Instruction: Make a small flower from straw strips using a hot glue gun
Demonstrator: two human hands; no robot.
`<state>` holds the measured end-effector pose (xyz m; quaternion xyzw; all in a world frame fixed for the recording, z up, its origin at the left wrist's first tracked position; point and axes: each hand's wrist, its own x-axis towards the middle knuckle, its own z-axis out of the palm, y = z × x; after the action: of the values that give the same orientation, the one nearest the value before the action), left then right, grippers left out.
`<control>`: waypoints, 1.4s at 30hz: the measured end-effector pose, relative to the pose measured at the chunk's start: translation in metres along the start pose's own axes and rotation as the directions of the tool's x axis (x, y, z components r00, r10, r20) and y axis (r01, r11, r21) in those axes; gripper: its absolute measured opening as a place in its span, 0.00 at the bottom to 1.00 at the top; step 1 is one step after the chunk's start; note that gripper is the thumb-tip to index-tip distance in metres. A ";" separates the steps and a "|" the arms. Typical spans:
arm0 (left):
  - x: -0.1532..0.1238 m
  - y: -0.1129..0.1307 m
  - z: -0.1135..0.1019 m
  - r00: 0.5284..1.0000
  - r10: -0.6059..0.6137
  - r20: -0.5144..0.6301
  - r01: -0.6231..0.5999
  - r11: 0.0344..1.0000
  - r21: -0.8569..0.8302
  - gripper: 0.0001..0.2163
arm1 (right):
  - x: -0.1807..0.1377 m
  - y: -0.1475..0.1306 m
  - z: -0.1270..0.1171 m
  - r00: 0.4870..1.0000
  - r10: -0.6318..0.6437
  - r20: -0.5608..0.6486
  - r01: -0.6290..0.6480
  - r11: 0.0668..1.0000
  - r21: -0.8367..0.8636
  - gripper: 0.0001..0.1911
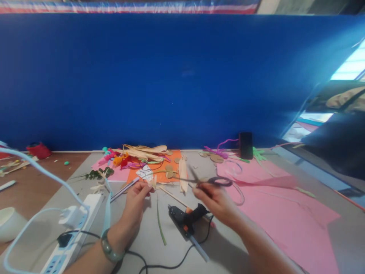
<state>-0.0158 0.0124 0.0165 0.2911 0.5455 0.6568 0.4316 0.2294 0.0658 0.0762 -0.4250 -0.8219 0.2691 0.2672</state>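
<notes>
My left hand [140,194] is closed in a pinch on a small pale husk flower [154,183]. In my right hand [212,196] is a pair of scissors [221,181], its blurred blades spread apart and pointing left toward the flower. Below and between both hands, a black glue gun [182,220] lies on the grey table with a glue stick [199,249] coming out of its back. A thin wooden stick [171,195] runs beneath the hands, near a narrow green leaf strip [161,222]. Behind them lies a flat dried corn husk [183,173].
A white power strip [80,224] with plugs and cables sits at the left. Pink paper [285,213] covers the right side. Corn husks [145,152] and pipe cleaners [114,158] are piled at the back, before a blue partition [171,76]. A black phone [245,145] leans there.
</notes>
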 end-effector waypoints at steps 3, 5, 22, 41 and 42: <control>-0.001 -0.002 -0.001 1.000 0.021 -0.003 -0.021 0.999 0.039 0.11 | -0.007 -0.008 0.027 0.995 -0.045 0.094 0.051 0.997 -0.063 0.19; -0.002 -0.002 -0.001 1.000 0.015 0.009 -0.015 0.998 0.053 0.10 | -0.010 -0.007 0.040 0.991 -0.089 0.101 0.103 0.984 -0.143 0.19; -0.008 0.002 0.002 0.999 0.048 -0.007 -0.048 0.994 0.095 0.11 | -0.005 -0.010 0.048 0.986 -0.102 0.128 0.142 0.921 -0.363 0.19; -0.009 0.001 0.001 0.998 0.047 0.030 -0.050 0.992 0.119 0.13 | -0.004 -0.017 0.045 0.989 -0.058 0.135 0.107 0.915 -0.388 0.18; -0.009 0.001 0.002 0.998 0.045 0.034 -0.049 0.992 0.113 0.13 | -0.004 -0.017 0.045 0.989 -0.053 0.137 0.103 0.914 -0.391 0.18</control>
<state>-0.0104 0.0050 0.0184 0.3381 0.5683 0.6302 0.4070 0.1924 0.0444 0.0547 -0.4196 -0.8907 0.1115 0.1346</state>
